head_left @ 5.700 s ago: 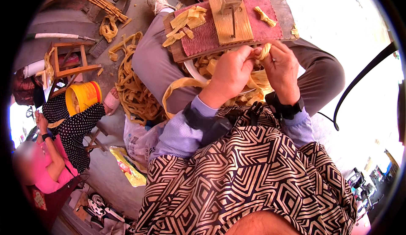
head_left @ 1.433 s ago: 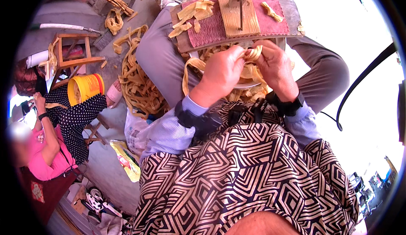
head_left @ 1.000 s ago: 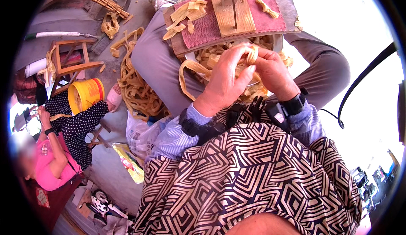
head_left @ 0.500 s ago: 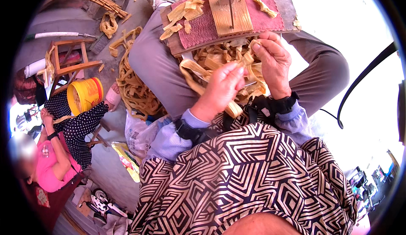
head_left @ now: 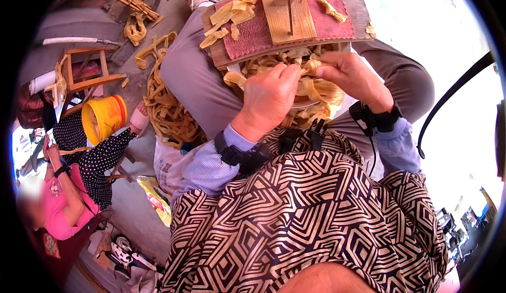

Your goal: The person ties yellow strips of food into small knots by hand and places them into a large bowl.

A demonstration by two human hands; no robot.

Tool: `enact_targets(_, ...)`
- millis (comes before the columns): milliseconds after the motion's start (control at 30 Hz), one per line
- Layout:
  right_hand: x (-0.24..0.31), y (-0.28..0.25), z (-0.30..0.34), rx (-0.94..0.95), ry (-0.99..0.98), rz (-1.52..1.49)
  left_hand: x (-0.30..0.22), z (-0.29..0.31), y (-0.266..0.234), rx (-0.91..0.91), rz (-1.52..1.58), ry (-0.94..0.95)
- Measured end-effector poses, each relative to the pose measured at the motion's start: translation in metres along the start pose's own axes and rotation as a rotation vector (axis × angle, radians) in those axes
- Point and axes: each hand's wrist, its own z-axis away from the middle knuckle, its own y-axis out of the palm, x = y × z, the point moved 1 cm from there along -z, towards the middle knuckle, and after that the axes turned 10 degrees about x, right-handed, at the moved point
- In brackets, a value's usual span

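Observation:
Both my hands are closed on a pale yellow dried strip [head_left: 310, 67], which looks bunched or knotted between them. My left hand [head_left: 268, 99] pinches it from the left, with the fingertips partly hidden behind the knuckles. From the right, the thumb and fingers of my right hand [head_left: 354, 77] grip it. Just below them, a heap of similar strips [head_left: 320, 93] lies in a pale container between my legs. A wooden board [head_left: 361, 9] rests across my legs beyond the hands. It carries a red cloth [head_left: 337, 23] and a wooden block [head_left: 299, 25] with a metal rod.
Short folded pieces [head_left: 234, 12] and one knotted piece [head_left: 331, 9] lie on the cloth. Long strips [head_left: 168, 108] pile on the floor at left, near a plastic bag [head_left: 171, 164]. Farther left, a person in pink [head_left: 71, 208] sits by a yellow bucket [head_left: 108, 118] and wooden stool [head_left: 87, 85].
My hands have drawn closer together over the heap. My right forearm has swung outward to the right, and the long strip that hung by my left hand no longer shows there.

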Motion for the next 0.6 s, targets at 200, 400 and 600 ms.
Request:
enact_targets(200, -0.009, -0.018, 0.003, 0.082, -0.195, 0.367, 0.010, -0.008, -0.014, -0.018, 0.107, 0.118)
enact_targets(400, 0.042, -0.012, -0.005, 0.039, -0.315, 0.321, 0.009, -0.016, -0.023, 0.110, 0.123, 0.113)
enact_targets(600, 0.031, -0.029, -0.005, 0.167, -0.006, -0.093, 0.026, -0.036, -0.051, 0.411, 0.619, -0.027)
